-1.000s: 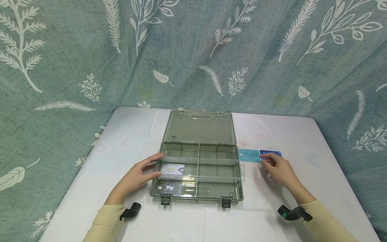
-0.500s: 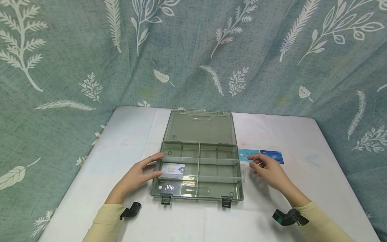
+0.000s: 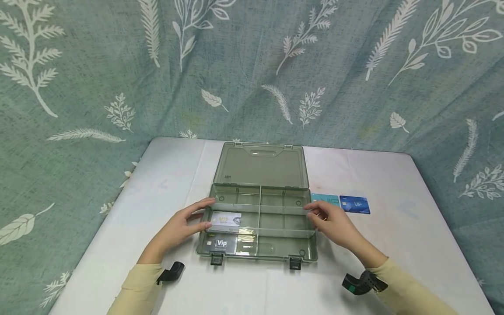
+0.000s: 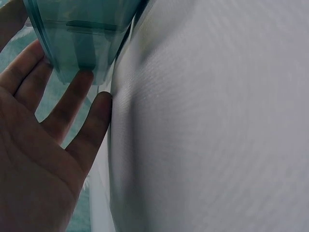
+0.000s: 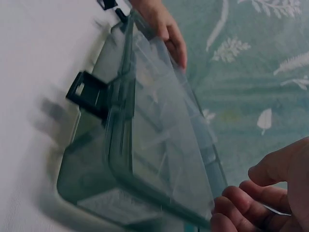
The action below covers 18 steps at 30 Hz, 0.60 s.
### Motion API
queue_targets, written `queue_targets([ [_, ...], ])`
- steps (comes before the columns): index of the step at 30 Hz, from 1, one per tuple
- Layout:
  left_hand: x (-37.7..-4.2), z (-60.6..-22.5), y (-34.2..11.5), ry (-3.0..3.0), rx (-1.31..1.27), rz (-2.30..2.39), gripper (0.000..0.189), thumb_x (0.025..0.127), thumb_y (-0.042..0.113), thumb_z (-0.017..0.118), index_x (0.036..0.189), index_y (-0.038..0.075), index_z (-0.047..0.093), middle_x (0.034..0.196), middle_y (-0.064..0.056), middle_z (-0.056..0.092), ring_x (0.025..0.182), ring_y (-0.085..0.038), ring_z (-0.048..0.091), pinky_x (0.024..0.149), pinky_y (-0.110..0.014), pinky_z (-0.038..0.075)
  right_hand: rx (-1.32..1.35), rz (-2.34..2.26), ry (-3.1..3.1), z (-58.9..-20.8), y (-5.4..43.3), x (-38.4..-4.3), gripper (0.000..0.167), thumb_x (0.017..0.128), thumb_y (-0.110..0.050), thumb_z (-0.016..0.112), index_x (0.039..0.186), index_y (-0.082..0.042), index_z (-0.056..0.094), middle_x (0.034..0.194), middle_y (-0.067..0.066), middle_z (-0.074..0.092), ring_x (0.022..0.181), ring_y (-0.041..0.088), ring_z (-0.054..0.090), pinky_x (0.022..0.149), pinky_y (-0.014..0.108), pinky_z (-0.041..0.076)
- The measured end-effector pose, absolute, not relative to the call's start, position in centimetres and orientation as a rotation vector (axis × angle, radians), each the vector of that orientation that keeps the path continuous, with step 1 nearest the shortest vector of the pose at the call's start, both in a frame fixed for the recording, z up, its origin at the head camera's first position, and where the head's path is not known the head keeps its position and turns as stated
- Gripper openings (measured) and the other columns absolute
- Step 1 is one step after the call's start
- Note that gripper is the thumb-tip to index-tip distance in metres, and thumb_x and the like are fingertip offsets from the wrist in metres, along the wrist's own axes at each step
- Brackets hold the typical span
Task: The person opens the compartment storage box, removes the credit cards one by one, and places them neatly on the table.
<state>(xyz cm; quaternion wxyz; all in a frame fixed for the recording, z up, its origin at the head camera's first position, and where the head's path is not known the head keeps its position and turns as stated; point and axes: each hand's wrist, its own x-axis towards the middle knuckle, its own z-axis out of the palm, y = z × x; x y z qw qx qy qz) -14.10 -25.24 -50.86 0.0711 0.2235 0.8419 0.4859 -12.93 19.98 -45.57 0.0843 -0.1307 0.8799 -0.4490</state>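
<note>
Box: the green divided box point(image 3: 271, 259) lies on the white tabletop point(image 3: 236, 291), its lid point(image 3: 261, 168) folded back; both latches, left point(image 3: 217, 259) and right point(image 3: 295, 264), hang at the front
Cards inside: the white VIP card point(image 3: 226, 220) is in the middle-left compartment; the dark Vip card point(image 3: 222, 244) is in the front-left one
Cards outside: the teal card point(image 3: 324, 198) lies just beside the box's right wall, partly behind the right hand point(image 3: 334, 223); the blue card point(image 3: 355, 204) lies at its right
Left hand: the left hand point(image 3: 181, 226) braces the left wall, fingers extended and spread, not wrapped round it
Right hand: at the right rim; fingers loosely bent, thumb apart from them, no card seen in them; firm contact with the rim is hard to tell
Slip risk: uneven pressure from the two sides could skew the box; a push to the right might run it onto the teal card
Shuffle risk: tilting the box could slide the loose cards within their compartments
Change: half a second ago the right hand was over the teal card, and before that at the blue one; now it is at the box, and the blue card shows whole; left hand and cards look unmoved
</note>
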Motion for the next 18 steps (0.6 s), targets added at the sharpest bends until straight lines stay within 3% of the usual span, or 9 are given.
queue_targets([
  [12,-14.1,-50.8,-25.3,2.525,0.673,1.463,0.062,0.095,0.021,0.075,0.151,0.014,0.049,0.160,0.000,0.040,0.149,-0.027,0.033,0.118,-0.047,0.040,-0.508,-1.358,2.574,-44.9,17.6,-13.1,0.028,0.102,-0.018,0.064,0.124,-0.002,0.067,0.087,0.011,0.067,0.069,0.013,0.058,0.057,0.027,0.053],
  [18,-14.0,-50.8,-25.2,2.526,0.674,1.461,0.063,0.095,0.021,0.075,0.151,0.013,0.049,0.160,-0.001,0.040,0.149,-0.028,0.033,0.118,-0.047,0.040,-0.546,-1.366,2.540,-44.8,16.2,-13.3,0.028,0.103,-0.018,0.063,0.126,-0.003,0.067,0.090,0.012,0.070,0.072,0.023,0.064,0.059,0.029,0.055],
])
